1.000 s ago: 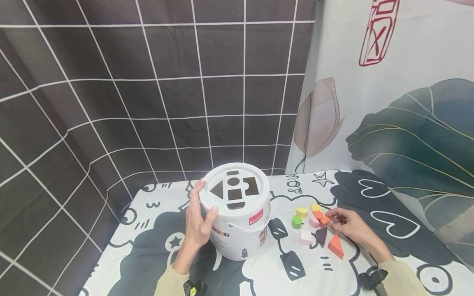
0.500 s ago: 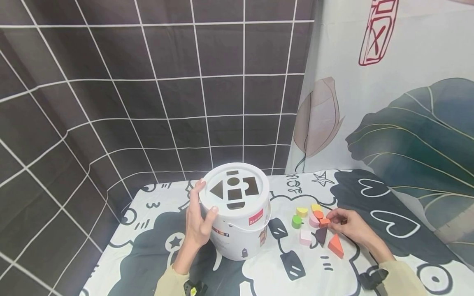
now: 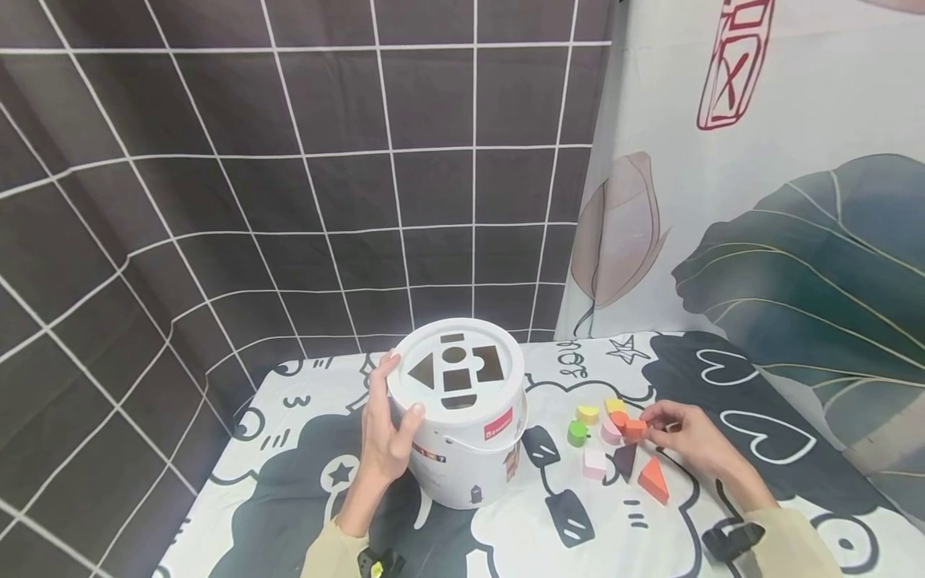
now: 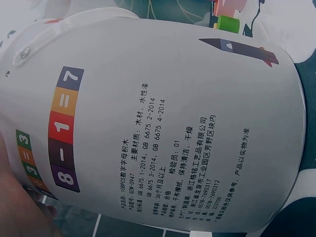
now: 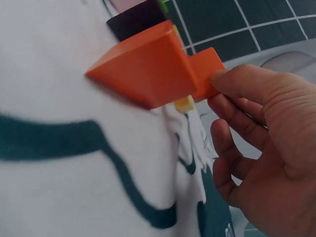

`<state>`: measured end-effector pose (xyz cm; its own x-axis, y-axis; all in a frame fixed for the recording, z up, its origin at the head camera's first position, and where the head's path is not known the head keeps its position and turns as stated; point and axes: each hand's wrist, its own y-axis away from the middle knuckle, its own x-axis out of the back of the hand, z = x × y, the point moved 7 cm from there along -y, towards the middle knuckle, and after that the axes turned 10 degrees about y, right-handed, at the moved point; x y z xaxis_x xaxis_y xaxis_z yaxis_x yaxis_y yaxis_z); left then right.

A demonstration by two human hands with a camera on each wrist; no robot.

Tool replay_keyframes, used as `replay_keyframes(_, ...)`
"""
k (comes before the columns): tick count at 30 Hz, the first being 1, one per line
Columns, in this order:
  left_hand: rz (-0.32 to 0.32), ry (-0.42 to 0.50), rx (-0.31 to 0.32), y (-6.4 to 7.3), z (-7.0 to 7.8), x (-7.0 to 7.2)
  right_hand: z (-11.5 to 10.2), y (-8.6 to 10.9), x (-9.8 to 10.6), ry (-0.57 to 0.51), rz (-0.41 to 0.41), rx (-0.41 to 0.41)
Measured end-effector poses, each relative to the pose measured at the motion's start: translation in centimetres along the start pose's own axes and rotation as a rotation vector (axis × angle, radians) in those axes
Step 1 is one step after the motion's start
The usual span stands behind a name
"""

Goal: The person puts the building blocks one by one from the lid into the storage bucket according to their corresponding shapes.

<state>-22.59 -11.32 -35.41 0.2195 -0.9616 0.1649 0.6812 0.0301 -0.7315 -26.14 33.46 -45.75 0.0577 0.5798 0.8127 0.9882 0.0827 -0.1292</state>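
A white bucket stands upright on the patterned cloth, its lid cut with a triangle, a circle, rectangles and other shapes. My left hand grips its left side near the rim, thumb in front and fingers behind. To the right, my right hand pinches a small orange block between thumb and fingertips. Nearer the front lies an orange triangular block, with a dark triangular block beside it. Pink, green, yellow and orange blocks cluster just left of the pinched one.
The black-and-white printed cloth covers the table. Behind it hangs a dark curtain with a white grid, and a pale leaf-print curtain is at the right. The bucket's wire handle hangs down in front.
The small orange block has shifted slightly and tilted in my right fingers, which have opened up around it a little. My left hand and the bucket have stayed put.
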Motion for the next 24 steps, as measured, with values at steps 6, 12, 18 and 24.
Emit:
replay_keyframes(6, 0.0, 0.006, 0.001, 0.0, 0.0, 0.1, -1.7, -0.4, 0.8, -0.014, 0.021, 0.052)
replay_keyframes(12, 0.001, 0.011, -0.004, 0.0, 0.0, 0.0, -3.4, -1.1, 1.7, -0.036, 0.024, 0.076)
replay_keyframes(18, 0.002, 0.012, -0.013, 0.1, 0.0, 0.0, -5.3, -2.1, 2.5, -0.018, 0.046, 0.116)
replay_keyframes(24, 0.003, 0.01, -0.014, 0.1, 0.0, 0.0, -7.3, -3.3, 3.1, 0.0, 0.029, 0.153)
